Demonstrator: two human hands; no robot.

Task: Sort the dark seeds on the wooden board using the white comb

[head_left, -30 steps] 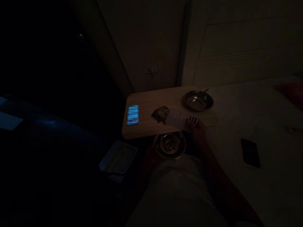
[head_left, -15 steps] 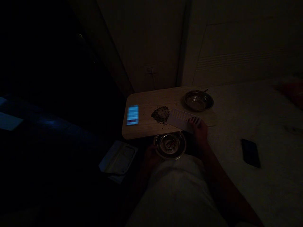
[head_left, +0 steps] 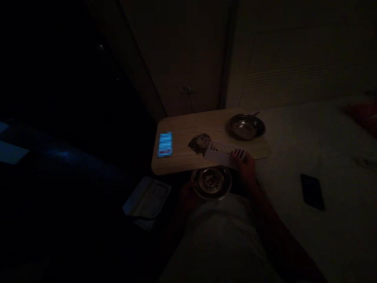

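My right hand is closed on the right end of a white slotted plastic panel, held over the small wooden table. The panel's left end meets the near right side of a pile of dark and pale small grains or seeds. Below the table's near edge, my left hand grips the left rim of a round metal bowl. Small bits lie in the bottom of this bowl. The light is dim, and most of my left fingers are hidden.
Another metal bowl, with a handle sticking out behind it, stands at the table's back right. A lit blurred screen lies on the left. A dark phone rests on the pale bedding. A container sits lower left.
My right hand and the slotted panel have shifted slightly left and toward me. The left hand and its bowl have stayed in nearly the same place.
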